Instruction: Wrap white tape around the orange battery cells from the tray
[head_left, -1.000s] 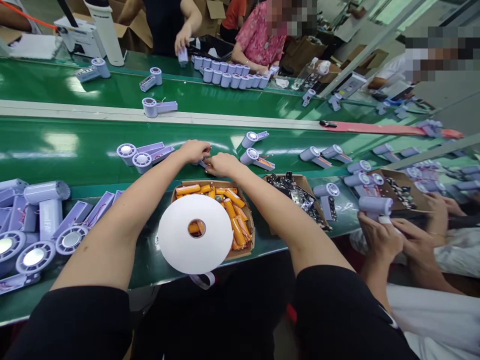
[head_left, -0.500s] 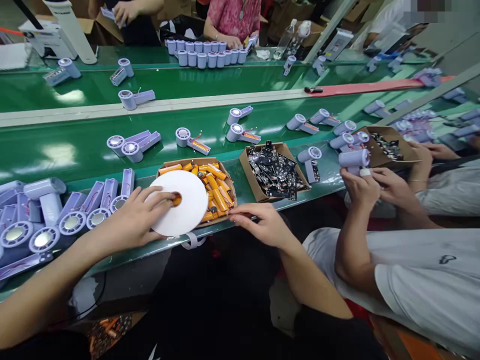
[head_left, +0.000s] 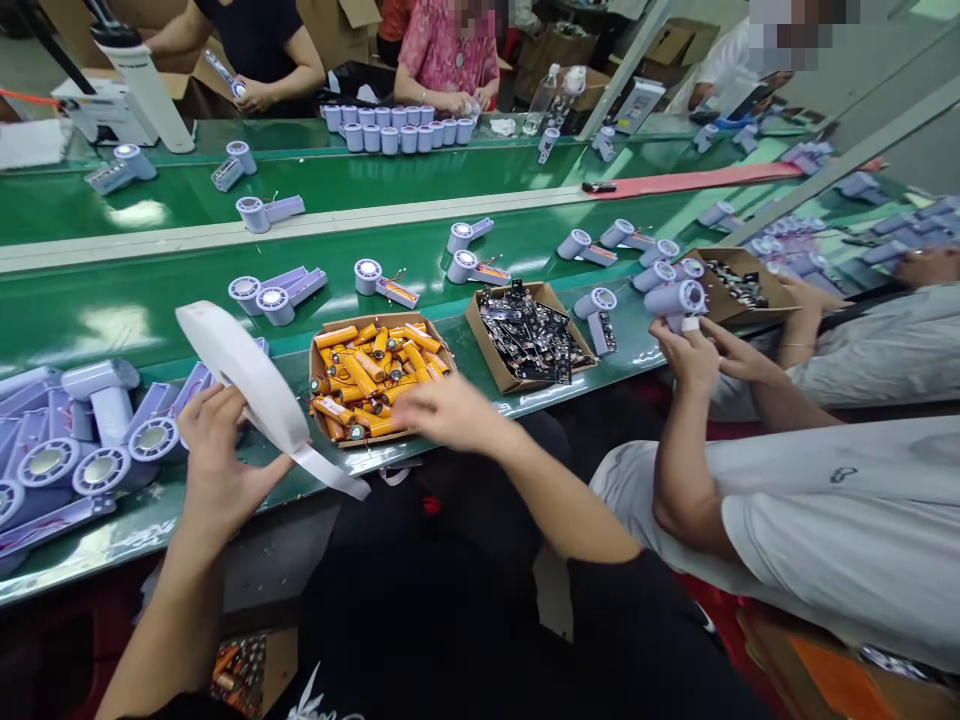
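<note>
My left hand (head_left: 225,455) grips a large roll of white tape (head_left: 244,375), tilted up on its edge at the left of the battery box. A loose tail of tape (head_left: 334,472) hangs from the roll toward the table's front edge. Over the near right corner of the cardboard box (head_left: 327,322) is my right hand (head_left: 457,412), its fingers smeared by motion, so what they hold cannot be made out. Orange wired batteries (head_left: 364,370) fill that box. Lilac fan housings (head_left: 154,438) lie heaped left of my left hand.
Right of the batteries stands a box of black circuit boards (head_left: 532,335). More lilac housings (head_left: 276,303) lie along the green table (head_left: 150,325). At my right, a co-worker's hands (head_left: 694,355) hold a housing. Other people sit across the table.
The tape roll has gone from lying flat over the batteries to tilted up at the left, uncovering the box. My right hand has moved left over the batteries. The view has shifted slightly.
</note>
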